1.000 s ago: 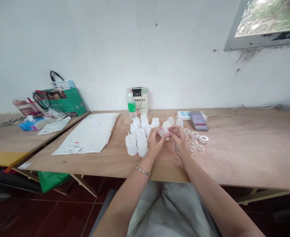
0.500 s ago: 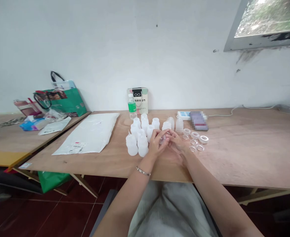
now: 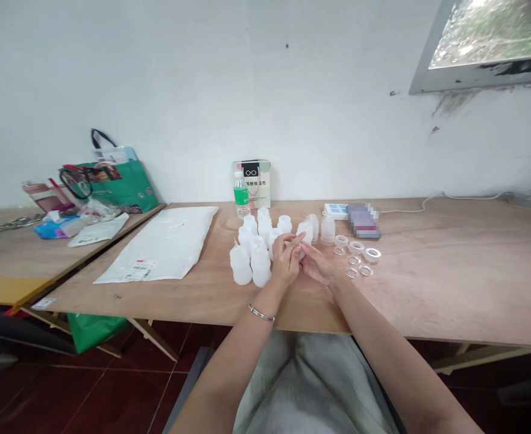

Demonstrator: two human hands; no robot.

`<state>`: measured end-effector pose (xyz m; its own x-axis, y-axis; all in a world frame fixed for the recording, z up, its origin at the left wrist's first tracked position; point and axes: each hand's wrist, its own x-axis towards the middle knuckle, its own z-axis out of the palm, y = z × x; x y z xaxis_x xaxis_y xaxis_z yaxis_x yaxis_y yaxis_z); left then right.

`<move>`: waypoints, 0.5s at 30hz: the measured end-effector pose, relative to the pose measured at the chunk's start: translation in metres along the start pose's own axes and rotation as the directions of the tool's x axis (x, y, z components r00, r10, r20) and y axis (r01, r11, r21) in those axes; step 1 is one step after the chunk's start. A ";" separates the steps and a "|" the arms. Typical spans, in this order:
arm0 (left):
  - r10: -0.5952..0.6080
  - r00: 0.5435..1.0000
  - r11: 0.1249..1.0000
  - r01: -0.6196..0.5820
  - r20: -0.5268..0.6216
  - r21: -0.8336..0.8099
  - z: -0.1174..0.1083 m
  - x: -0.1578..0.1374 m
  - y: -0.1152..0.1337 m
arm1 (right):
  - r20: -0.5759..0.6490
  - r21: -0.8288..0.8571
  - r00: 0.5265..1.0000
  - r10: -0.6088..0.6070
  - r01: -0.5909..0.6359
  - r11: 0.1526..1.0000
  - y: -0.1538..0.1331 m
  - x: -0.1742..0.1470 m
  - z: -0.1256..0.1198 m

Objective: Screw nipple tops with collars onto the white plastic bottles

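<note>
My left hand [image 3: 287, 260] and my right hand [image 3: 318, 264] meet over the table's front half, fingertips together. Between them is a small clear plastic part [image 3: 301, 254], mostly covered by the fingers. Both hands are closed around it. Left of my left hand stand several translucent white bottles [image 3: 260, 264], a few with narrow tips. Just behind the hands are a white rounded piece [image 3: 305, 229] and stacked clear domed caps [image 3: 328, 229]. To the right of my right hand lie several clear rings [image 3: 354, 260] and a thicker white ring [image 3: 372, 255].
A water bottle [image 3: 241, 196] and a paper bag [image 3: 263, 187] stand by the wall. A white mailer bag [image 3: 161, 241] lies left on the wooden table [image 3: 450, 277]. A purple box [image 3: 363, 220] and white power strip [image 3: 336, 211] sit at the back right. A green bag [image 3: 132, 187] is far left.
My fingers have shifted around the small clear part, and it shows less now. My right hand has moved slightly left. The bottles and rings stay put.
</note>
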<state>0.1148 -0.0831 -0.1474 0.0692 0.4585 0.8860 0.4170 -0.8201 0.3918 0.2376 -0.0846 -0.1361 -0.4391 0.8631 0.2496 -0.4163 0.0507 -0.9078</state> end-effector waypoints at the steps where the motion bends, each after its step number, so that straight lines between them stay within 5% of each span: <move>1: 0.001 1.000 1.000 -0.001 0.002 0.000 0.000 0.000 0.000 | 0.007 0.001 1.000 0.004 -0.004 1.000 -0.001 -0.001 0.001; 15: 0.018 0.998 0.996 -0.022 -0.056 -0.084 -0.003 0.004 0.009 | 0.008 0.001 0.998 -0.064 0.064 0.998 -0.005 -0.003 0.002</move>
<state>0.1159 -0.0895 -0.1397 0.0261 0.4243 0.9051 0.3381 -0.8558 0.3914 0.2397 -0.0882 -0.1320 -0.4184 0.8538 0.3099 -0.4445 0.1051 -0.8896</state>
